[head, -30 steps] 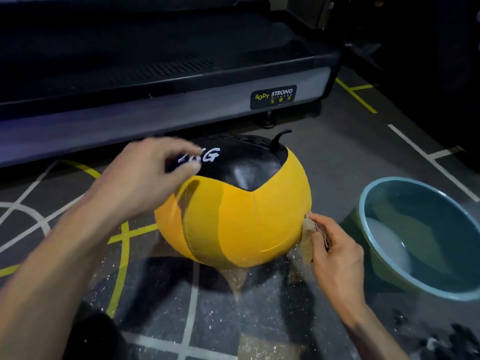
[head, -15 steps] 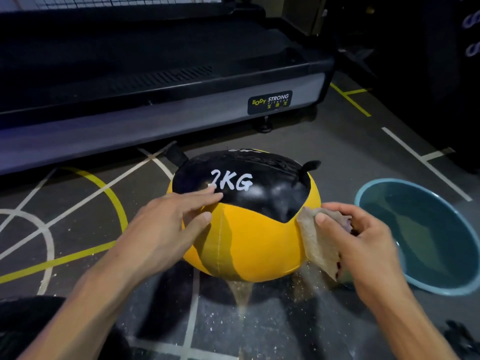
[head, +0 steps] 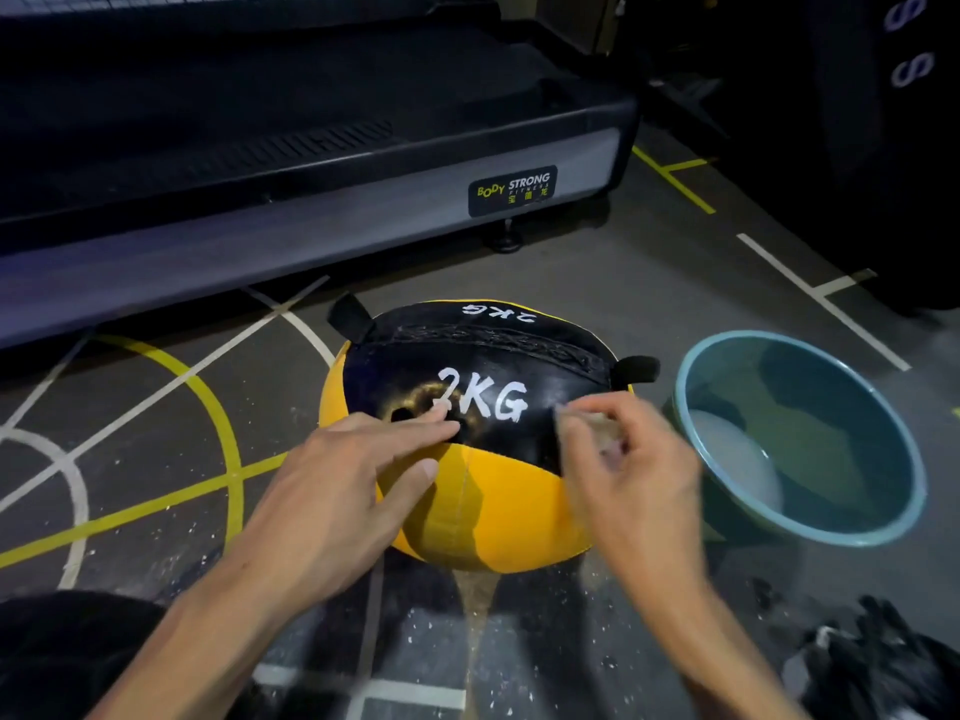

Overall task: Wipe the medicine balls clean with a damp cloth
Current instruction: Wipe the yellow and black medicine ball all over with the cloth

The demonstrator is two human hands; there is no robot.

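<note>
1. Where the grey floor carried yellow and white lines, a yellow and black medicine ball sat in front of the person, just short of a dark treadmill base.
2. The ball's black top panel bore "2KG" in white, repeated upside down at its far edge. A black tab stuck out on each side of that panel.
3. The left hand lay flat on the near left of the ball, fingers straight and slightly spread, fingertips on the black panel beside the lettering. It gripped nothing.
4. The right hand was blurred. Its fingers were curled round a tan cloth, holding it against the right part of the black panel.
5. A blue-green basin stood on the floor just right of the ball, apart from it, with water and a pale patch inside.
6. Pale specks and a tan streak marked the floor beneath and in front of the ball.
7. A dark heap lay at the lower right corner; what it was could not be told.
8. The treadmill base carried a label reading "BODY STRONG".
</note>
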